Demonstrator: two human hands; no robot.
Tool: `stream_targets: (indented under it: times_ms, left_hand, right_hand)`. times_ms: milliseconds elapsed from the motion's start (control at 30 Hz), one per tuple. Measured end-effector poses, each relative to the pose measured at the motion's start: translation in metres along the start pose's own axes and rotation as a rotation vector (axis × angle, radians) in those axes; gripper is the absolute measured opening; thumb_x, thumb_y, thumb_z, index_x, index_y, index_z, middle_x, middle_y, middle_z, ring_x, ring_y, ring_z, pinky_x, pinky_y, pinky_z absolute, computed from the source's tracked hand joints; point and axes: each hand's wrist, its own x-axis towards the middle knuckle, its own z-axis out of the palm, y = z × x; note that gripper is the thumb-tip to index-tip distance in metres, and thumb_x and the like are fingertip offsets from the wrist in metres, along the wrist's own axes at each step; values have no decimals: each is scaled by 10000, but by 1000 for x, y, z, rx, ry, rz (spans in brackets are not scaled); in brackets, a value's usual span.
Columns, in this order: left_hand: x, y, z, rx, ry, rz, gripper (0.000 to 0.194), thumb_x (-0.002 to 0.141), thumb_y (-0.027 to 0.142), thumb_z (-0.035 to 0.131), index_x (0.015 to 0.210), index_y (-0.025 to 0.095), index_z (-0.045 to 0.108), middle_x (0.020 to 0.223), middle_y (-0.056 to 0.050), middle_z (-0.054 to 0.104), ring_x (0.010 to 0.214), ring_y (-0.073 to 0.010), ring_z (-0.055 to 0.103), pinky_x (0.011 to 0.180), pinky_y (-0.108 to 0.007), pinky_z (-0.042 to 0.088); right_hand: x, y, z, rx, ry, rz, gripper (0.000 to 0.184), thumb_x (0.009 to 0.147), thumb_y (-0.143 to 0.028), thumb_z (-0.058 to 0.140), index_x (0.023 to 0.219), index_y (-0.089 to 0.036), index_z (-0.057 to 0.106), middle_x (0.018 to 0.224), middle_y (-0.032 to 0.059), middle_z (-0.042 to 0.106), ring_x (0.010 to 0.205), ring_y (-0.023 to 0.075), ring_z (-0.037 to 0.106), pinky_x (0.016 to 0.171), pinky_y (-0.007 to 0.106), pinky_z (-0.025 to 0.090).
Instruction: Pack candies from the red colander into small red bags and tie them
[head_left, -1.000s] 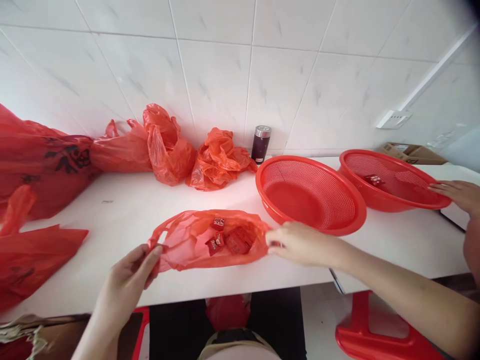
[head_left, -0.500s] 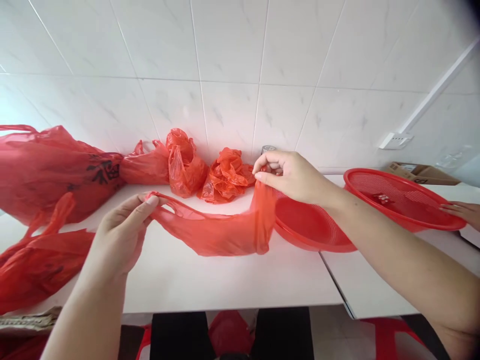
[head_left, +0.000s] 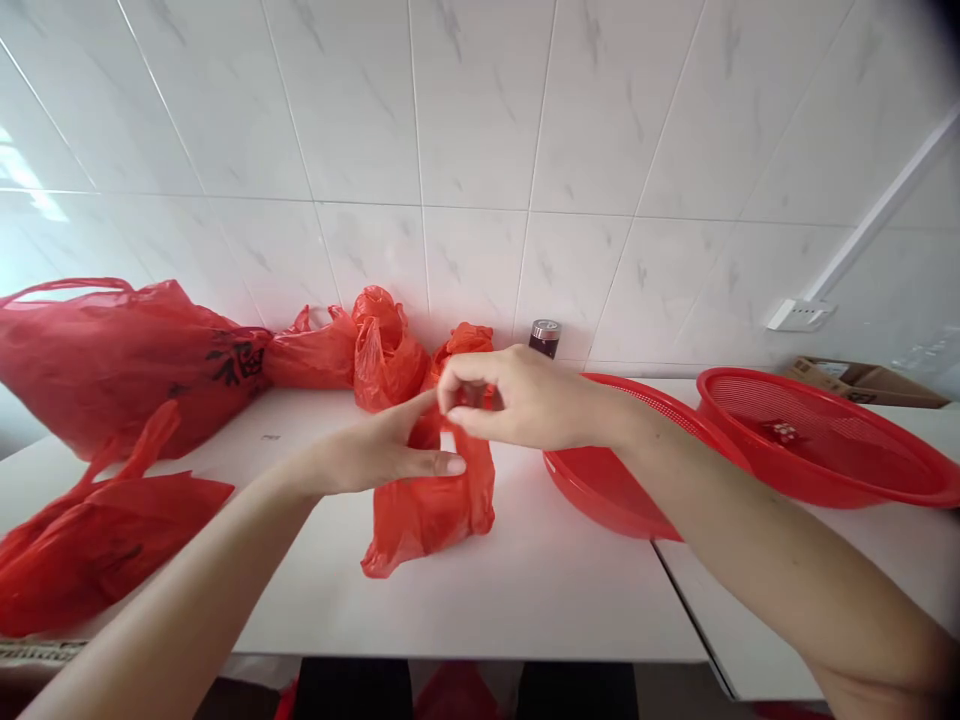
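A thin red plastic bag [head_left: 431, 515] hangs or stands upright over the white table in front of me, its lower corners spread. My right hand [head_left: 517, 395] is at its top with curled fingers, gripping the bag's upper part. My left hand [head_left: 382, 450] is against the bag's left side, thumb stretched across its front and apart from the fingers. The left fingertips are partly hidden behind my right hand. Between the hands a small white gap shows through the bag's top.
Knotted red bags [head_left: 390, 360] line the tiled wall, with a large full bag [head_left: 135, 360] and a smaller bag [head_left: 112, 540] at left. Red mesh baskets [head_left: 600, 490] stand at right. A dark jar [head_left: 544, 338] and a cardboard box [head_left: 870, 382] are behind.
My hands have come together from wide apart, and the stretched bag now hangs upright between them. The other person's hand at the right basket is gone from view.
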Motion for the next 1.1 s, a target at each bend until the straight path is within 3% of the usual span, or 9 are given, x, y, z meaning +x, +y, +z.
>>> stream_targets:
  times_ms: [100,233,400,533,600,700,833,900,1100]
  left_hand:
    - [11,-1,7,-14,-84,-28,273,829,431,614,992,220,669,947,-54,634,901,-216,594,718,-302,508]
    - [11,-7,8,-175,71,-221,375,860,547,523,919,209,676,799,-20,577,691,-136,527,527,-209,410]
    - [8,-18,6,-394,10,-183,376,870,515,543,790,157,628,654,25,501,500,-62,422,455,-184,358]
    - [8,-24,5,-559,-1,-162,274,907,437,523,818,184,575,563,30,544,449,-86,486,450,-197,406]
    - [6,-23,3,-594,-34,-96,258,921,396,508,816,175,587,610,4,602,496,-101,542,500,-214,448]
    - [0,-17,-1,-460,-113,11,271,919,334,516,760,152,637,740,-39,653,675,-139,613,638,-249,489]
    - [-4,-9,-1,-195,-118,-1,92,839,249,609,815,188,673,682,16,609,647,-125,576,635,-240,467]
    - [-4,-10,4,-93,-78,-9,58,806,186,595,800,197,652,700,31,597,595,-104,540,595,-230,449]
    - [2,-23,27,481,446,129,221,687,14,433,737,213,516,681,48,547,567,-104,471,502,-212,331]
  right_hand:
    - [13,-5,13,76,36,-69,98,871,-218,507,934,-240,578,875,-32,617,762,105,576,657,240,449]
    - [11,21,28,211,135,-49,248,870,-186,518,1106,-260,536,1056,-4,604,965,126,579,805,282,485]
    - [-2,53,48,359,97,21,162,842,-107,494,958,-220,498,899,-18,628,859,115,600,756,285,496]
    - [-13,35,52,392,367,28,118,838,-127,534,895,-216,481,871,-25,562,786,95,568,722,254,487]
    - [-21,16,51,443,331,-12,131,836,-122,548,907,-218,493,877,-23,550,802,94,571,743,248,493]
    - [-28,-2,51,468,108,-115,139,841,-114,554,933,-217,546,880,-17,584,821,102,587,748,242,496]
    - [-20,14,63,379,361,-11,113,933,-249,509,1028,-234,569,980,2,612,909,123,573,778,267,468]
    - [-13,33,76,438,377,82,192,977,-324,444,1113,-248,557,1015,10,610,963,135,566,804,281,458]
    - [-4,63,109,891,259,144,251,989,-416,413,1105,-250,562,749,-49,524,481,59,430,555,247,401]
